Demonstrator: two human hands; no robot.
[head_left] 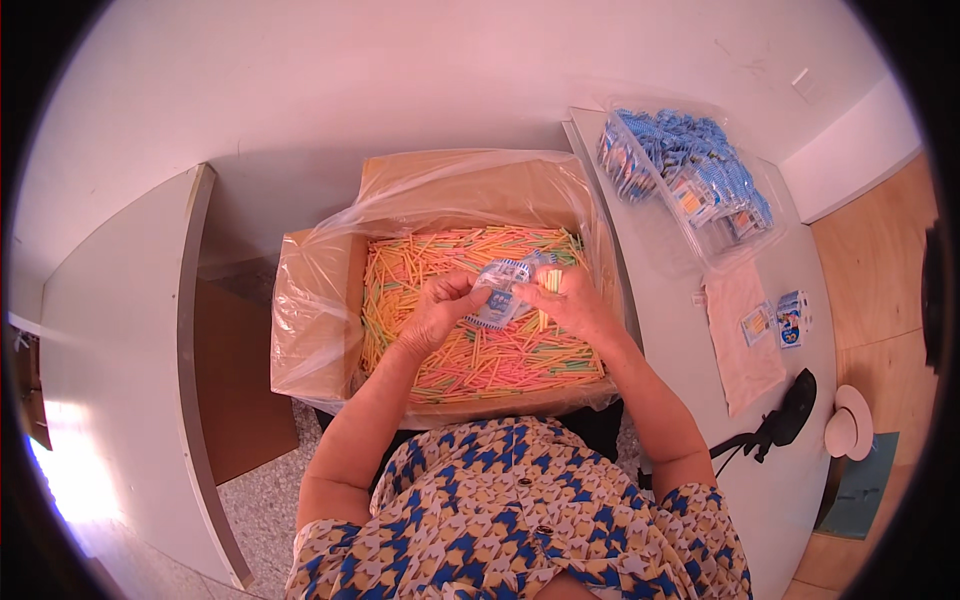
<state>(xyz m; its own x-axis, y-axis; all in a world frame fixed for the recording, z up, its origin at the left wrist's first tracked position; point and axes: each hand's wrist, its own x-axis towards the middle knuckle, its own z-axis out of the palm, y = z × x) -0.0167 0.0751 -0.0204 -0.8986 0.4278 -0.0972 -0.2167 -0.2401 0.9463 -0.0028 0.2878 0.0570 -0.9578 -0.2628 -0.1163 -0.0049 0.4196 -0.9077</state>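
Note:
Pinched between the thumb and fingers of my left hand is a small clear plastic bag with blue-and-white striped edges. My right hand is closed round a few pale yellow-green sticks, and its thumb is at the bag's right side. Whether any sticks are inside the bag I cannot tell. Both hands are above a cardboard box lined with clear plastic film. A thick layer of loose pastel sticks, in pink, orange, yellow and green, fills it.
To the right, a grey table carries a clear plastic tub of blue-and-white packets, a pink cloth, a small blue packet and a black clamp-like stand. A white panel stands at the left.

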